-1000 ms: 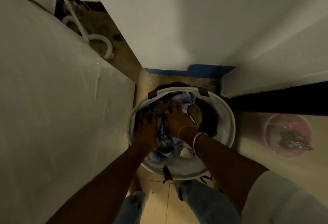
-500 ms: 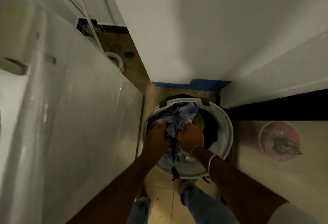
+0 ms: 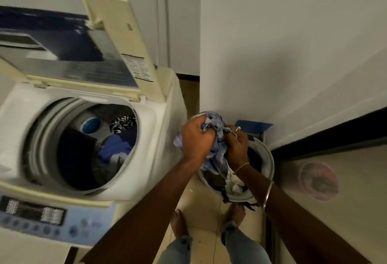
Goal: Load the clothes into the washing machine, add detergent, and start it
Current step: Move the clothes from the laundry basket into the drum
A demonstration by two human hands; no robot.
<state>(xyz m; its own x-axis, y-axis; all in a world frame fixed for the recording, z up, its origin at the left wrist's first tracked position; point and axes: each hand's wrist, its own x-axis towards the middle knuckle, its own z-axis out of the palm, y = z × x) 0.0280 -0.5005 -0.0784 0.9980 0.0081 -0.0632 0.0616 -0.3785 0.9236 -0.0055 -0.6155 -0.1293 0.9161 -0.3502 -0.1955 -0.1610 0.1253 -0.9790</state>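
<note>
**Item in hand:** a blue checked garment (image 3: 216,122), bunched and held above the laundry basket (image 3: 269,157), which sits directly beneath my right hand (image 3: 237,145). My left hand (image 3: 195,138) is clenched round the upper fold. My right hand grips the cloth just beside it. A tail of fabric hangs below both fists into the basket, where more clothes lie.

**Destination:** the washing machine (image 3: 146,129) stands to the left of my left hand with its lid (image 3: 109,23) raised. The drum holds dark, blue and striped pieces (image 3: 117,146).

**Recommendation:** I should gather the hanging tail before swinging left, so it neither drags other pieces out nor catches the rim. I should let go only over the opening and drop the garment loose, not wadded.

**Writing:** there is a printed label (image 3: 137,65) on the lid's underside, and markings on the control panel (image 3: 31,214) below and to the left of my left forearm. Both are too blurred to read, and no brand is legible.

**Other:** a pink tub (image 3: 318,181) lies to the right of my right forearm.
</note>
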